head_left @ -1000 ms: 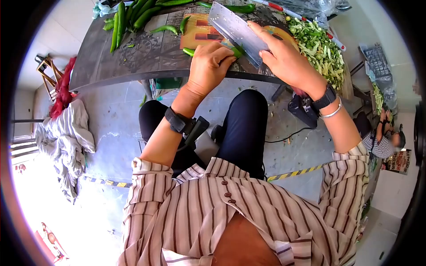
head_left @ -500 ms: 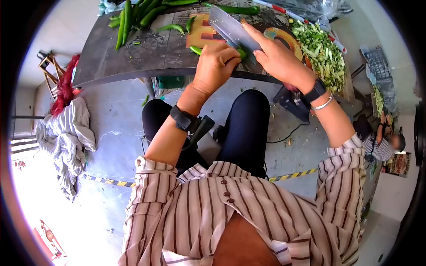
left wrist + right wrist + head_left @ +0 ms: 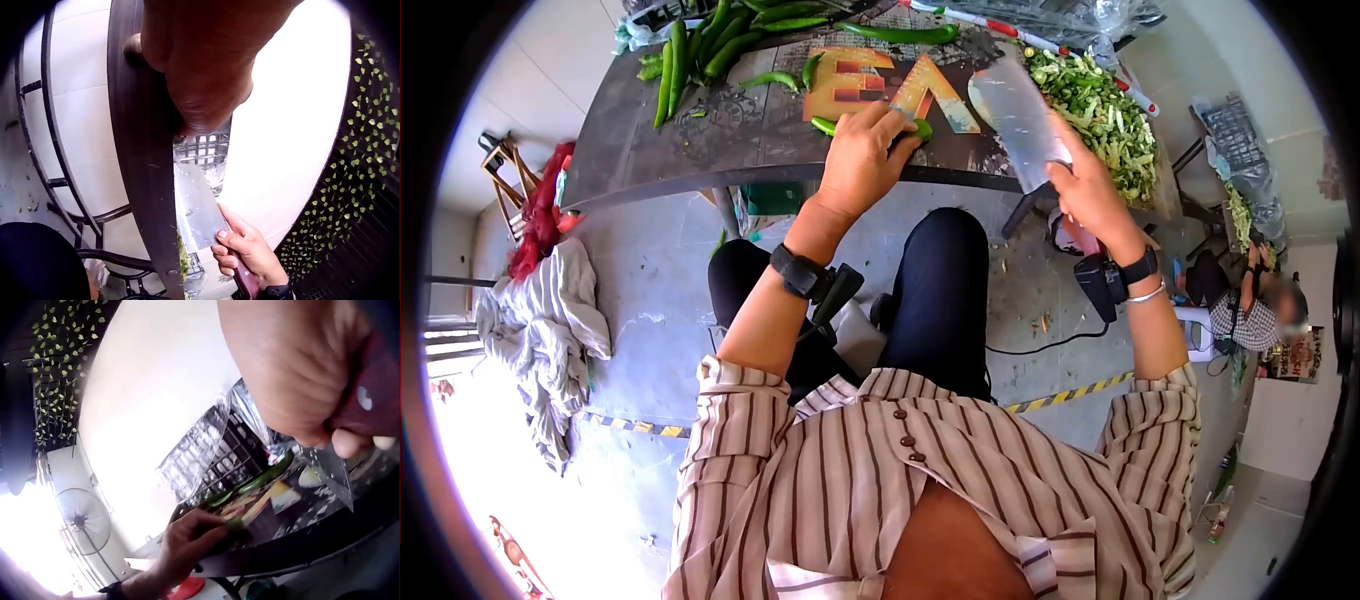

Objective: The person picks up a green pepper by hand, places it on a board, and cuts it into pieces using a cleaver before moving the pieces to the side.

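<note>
My left hand (image 3: 863,155) holds a green pepper (image 3: 922,130) down near the table's front edge, fingers curled over it; one end shows on each side. My right hand (image 3: 1093,190) grips a cleaver by its dark red handle (image 3: 247,278). The broad cleaver blade (image 3: 1018,125) is apart from the pepper, to its right, and overlaps the left side of a heap of chopped green pepper (image 3: 1115,130). In the right wrist view the left hand (image 3: 187,544) shows beyond the cleaver, with the pepper's green end at its fingertips.
Whole green peppers (image 3: 725,45) lie at the back left of the dark table (image 3: 730,130), with another long pepper (image 3: 900,33) along the back. A red-and-white pole (image 3: 1040,42) runs behind the heap. Another person (image 3: 1250,320) sits far right.
The cleaver was beside the left hand at the pepper; my right hand has carried it right, toward the chopped heap. The left hand stays on the pepper.
</note>
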Available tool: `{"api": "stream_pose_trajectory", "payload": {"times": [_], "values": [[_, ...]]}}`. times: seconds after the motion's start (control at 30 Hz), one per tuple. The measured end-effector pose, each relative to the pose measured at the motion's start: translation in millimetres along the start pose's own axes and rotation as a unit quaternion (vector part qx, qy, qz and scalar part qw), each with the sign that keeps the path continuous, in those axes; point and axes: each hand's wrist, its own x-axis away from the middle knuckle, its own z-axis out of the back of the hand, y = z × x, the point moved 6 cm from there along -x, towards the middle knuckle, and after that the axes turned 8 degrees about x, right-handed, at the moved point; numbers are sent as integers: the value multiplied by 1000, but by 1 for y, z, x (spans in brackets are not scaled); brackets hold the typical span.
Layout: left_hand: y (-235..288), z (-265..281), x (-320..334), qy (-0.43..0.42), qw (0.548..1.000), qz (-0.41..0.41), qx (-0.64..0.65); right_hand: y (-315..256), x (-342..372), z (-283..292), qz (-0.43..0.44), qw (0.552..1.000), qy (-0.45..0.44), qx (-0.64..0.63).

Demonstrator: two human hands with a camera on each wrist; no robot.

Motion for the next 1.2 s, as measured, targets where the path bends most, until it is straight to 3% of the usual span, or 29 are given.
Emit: {"api": "stream_pose_trajectory", "payload": {"times": [0.03,0.1,0.2,0.3,0.37,0.5,0.67,0.7,0.8,0.83,0.9,0.97,1.03,1.1,1.17,1.2], "values": [[1,0,1,-10,1000,-5,-8,2,7,9,-40,998,22,-33],[1,2,-2,-14,1000,-13,-13,7,16,23,-31,996,69,-49],[1,1,0,-41,998,12,-47,17,34,38,-37,973,130,-189],[4,0,1,-48,997,-19,-48,22,50,36,-39,947,154,-281],[9,4,3,-30,998,-19,-44,26,51,25,-43,940,147,-304],[44,30,12,39,999,-14,5,25,54,-4,-46,953,52,-296],[72,52,44,45,993,52,101,32,38,-19,-90,954,-44,-282],[74,53,52,44,993,52,99,43,31,-17,-101,951,-21,-293],[53,51,78,29,936,238,256,62,15,3,-76,951,93,-286],[40,44,88,14,884,278,377,59,19,8,-88,932,129,-327],[22,34,109,38,775,386,500,47,28,13,-49,904,141,-400],[12,27,119,37,739,411,532,15,47,7,-23,867,182,-463],[8,20,123,-32,772,415,480,2,57,-10,-10,855,181,-486],[6,16,129,-50,767,426,477,-1,60,-46,-56,823,79,-559],[3,11,136,-77,766,436,466,-5,68,-77,-77,850,39,-520],[5,11,136,-70,779,415,466,-10,72,-91,-81,840,-7,-536]]}}
